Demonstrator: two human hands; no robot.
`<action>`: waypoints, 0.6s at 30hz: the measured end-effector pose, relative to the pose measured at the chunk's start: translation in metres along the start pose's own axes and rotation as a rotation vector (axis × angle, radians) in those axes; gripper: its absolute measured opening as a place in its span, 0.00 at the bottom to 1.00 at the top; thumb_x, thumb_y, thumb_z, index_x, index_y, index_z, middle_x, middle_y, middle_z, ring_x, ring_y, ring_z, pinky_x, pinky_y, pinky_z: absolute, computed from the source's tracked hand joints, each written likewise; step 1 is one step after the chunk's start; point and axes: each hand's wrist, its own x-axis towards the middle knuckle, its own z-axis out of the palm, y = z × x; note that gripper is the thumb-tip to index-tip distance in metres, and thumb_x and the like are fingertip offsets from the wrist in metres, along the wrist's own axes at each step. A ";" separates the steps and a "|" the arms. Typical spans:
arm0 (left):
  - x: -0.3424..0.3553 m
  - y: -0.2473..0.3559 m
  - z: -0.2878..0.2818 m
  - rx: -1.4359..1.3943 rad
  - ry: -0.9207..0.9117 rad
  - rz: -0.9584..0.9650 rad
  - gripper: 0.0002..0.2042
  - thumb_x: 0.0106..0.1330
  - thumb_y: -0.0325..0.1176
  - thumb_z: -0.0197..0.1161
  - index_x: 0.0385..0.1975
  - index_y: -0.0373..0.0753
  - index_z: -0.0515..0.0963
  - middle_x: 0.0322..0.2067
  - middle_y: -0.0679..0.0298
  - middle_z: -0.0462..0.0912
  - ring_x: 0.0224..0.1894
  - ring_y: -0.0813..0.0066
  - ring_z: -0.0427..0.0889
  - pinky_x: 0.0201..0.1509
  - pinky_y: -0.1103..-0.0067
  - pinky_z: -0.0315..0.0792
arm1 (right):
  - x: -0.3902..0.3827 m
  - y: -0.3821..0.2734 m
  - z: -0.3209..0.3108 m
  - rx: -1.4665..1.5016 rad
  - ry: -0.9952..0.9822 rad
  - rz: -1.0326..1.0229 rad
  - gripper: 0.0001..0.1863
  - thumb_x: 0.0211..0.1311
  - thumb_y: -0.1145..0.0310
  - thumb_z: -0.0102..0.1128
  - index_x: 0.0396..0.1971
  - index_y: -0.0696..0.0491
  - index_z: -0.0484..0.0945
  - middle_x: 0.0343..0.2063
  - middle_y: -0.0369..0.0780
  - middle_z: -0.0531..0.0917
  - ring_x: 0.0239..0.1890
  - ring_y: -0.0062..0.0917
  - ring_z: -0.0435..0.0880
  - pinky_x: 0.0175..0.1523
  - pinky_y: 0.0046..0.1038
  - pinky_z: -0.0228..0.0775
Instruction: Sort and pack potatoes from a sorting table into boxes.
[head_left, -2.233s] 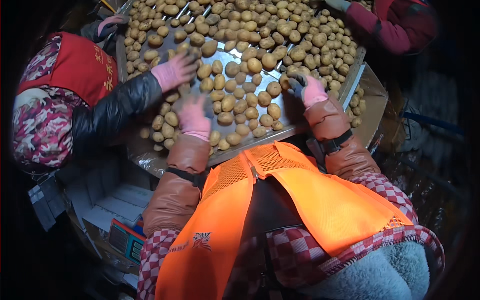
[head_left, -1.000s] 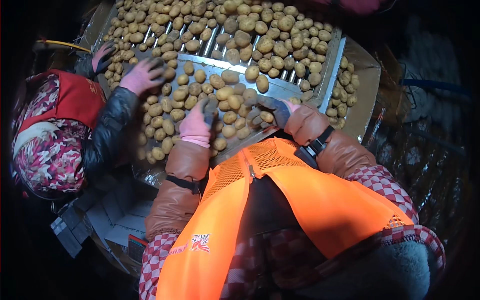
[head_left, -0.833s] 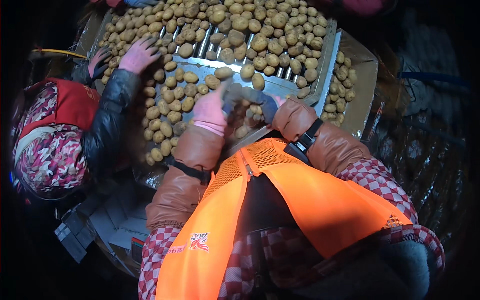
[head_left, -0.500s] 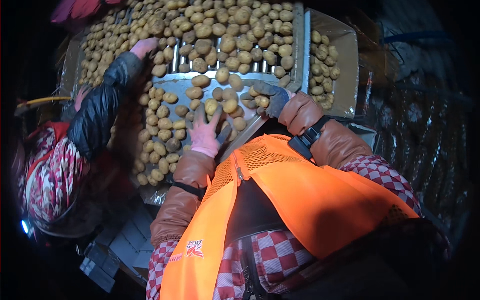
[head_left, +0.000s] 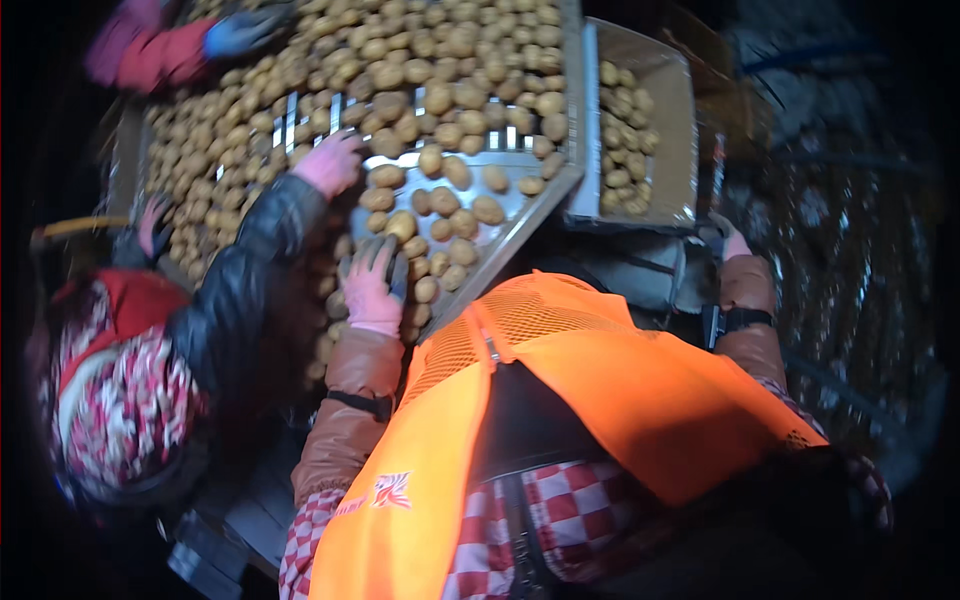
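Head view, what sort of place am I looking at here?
Probably a produce sorting or packing station: loose potatoes lie across a metal-framed table with shiny bars, perhaps rollers, and an open carton beside it holds more.

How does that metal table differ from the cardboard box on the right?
The table is wide and metallic; the box is smaller and brown. On the table, potatoes spread out, leaving bare patches; in the box, they heap toward its left side. Both hold potatoes.
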 end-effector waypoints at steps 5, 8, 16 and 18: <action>0.008 -0.003 -0.005 0.131 0.036 -0.038 0.24 0.61 0.45 0.62 0.58 0.48 0.75 0.57 0.58 0.77 0.61 0.56 0.73 0.70 0.55 0.56 | 0.031 -0.136 0.132 0.318 -0.746 -0.039 0.20 0.67 0.66 0.61 0.56 0.58 0.74 0.37 0.40 0.83 0.35 0.21 0.83 0.37 0.23 0.77; -0.015 -0.007 -0.003 0.344 -0.066 -0.184 0.30 0.60 0.52 0.63 0.63 0.53 0.71 0.65 0.57 0.67 0.69 0.53 0.61 0.70 0.52 0.53 | 0.028 -0.196 0.211 0.087 -0.980 -0.100 0.18 0.66 0.65 0.62 0.53 0.55 0.78 0.38 0.36 0.84 0.40 0.21 0.83 0.43 0.25 0.77; -0.128 -0.044 -0.018 0.273 0.061 -0.650 0.26 0.59 0.53 0.66 0.56 0.52 0.76 0.65 0.57 0.67 0.69 0.52 0.61 0.68 0.56 0.60 | 0.071 -0.236 0.309 -0.360 -0.503 -0.683 0.22 0.61 0.61 0.67 0.54 0.51 0.78 0.45 0.43 0.86 0.46 0.32 0.84 0.53 0.31 0.75; -0.139 -0.047 -0.016 0.212 -0.007 -0.860 0.25 0.59 0.53 0.66 0.55 0.50 0.77 0.64 0.56 0.67 0.68 0.53 0.63 0.68 0.56 0.61 | 0.074 -0.251 0.326 -0.535 -0.354 -0.879 0.27 0.57 0.54 0.69 0.56 0.47 0.78 0.53 0.48 0.80 0.56 0.44 0.78 0.59 0.39 0.71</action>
